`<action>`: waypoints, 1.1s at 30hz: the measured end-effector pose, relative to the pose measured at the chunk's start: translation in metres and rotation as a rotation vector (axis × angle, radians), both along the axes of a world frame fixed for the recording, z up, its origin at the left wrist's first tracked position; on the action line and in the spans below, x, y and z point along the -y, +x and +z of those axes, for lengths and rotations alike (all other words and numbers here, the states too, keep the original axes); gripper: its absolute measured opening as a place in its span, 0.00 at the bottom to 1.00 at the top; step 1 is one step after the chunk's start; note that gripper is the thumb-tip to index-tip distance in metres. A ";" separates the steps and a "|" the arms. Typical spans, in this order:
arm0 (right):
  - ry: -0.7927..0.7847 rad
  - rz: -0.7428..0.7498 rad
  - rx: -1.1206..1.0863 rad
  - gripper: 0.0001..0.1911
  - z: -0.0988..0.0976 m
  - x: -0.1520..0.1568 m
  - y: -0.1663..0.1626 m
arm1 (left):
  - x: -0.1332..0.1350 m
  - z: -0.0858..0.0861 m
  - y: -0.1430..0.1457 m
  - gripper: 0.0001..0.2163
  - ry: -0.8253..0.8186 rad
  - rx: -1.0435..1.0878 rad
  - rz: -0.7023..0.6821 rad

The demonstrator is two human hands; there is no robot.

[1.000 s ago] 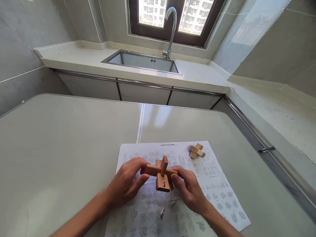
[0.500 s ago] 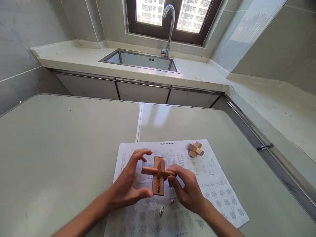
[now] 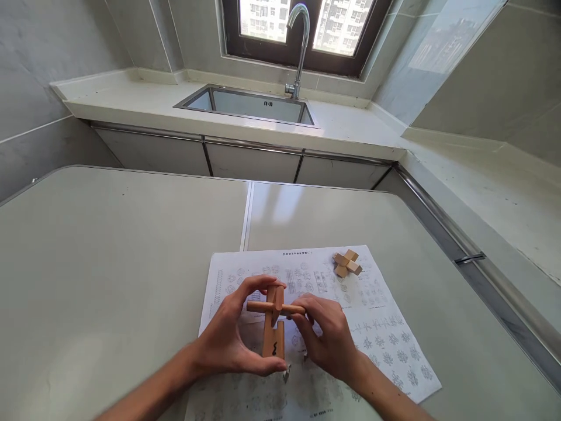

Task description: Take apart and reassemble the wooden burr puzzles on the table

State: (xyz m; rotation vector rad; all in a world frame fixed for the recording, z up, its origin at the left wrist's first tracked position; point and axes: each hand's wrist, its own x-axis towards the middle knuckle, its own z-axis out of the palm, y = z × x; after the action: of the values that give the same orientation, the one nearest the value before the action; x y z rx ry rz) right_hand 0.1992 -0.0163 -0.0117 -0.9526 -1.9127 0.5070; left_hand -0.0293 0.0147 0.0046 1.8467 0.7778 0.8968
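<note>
A reddish-brown wooden interlocking puzzle point(image 3: 269, 336) is held up above a printed sheet point(image 3: 385, 304). One flat piece stands lengthwise with an open slot and a black mark near its lower end. A thin crosspiece point(image 3: 256, 306) passes sideways through it, and another piece sits upright at the crossing. My left hand point(image 3: 223, 339) spans the flat piece, fingers at its far end and thumb at its near end. With thumb and fingers, my right hand point(image 3: 331, 333) pinches the right end of the crosspiece.
A lighter wooden cross-shaped puzzle point(image 3: 347, 264) rests on the sheet's upper right. A small torn scrap point(image 3: 286, 374) lies near my left thumb. The pale table point(image 3: 109, 263) has a seam down its middle. Beyond it are a counter with a sink point(image 3: 249, 105) and a tap point(image 3: 300, 52).
My left hand has closed from an open curve onto both ends of the flat piece. The puzzle has shifted slightly left and turned, so its slot now shows. My right hand keeps its pinch.
</note>
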 end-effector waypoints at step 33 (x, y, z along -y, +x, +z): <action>-0.118 -0.092 -0.046 0.08 0.002 -0.002 0.005 | -0.007 0.009 0.002 0.16 -0.318 -0.013 0.175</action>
State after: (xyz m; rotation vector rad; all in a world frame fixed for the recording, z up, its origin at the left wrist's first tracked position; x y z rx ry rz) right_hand 0.2040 -0.0140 -0.0100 -1.0903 -1.8047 0.5881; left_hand -0.0274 0.0216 0.0134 1.5245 1.0389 0.8166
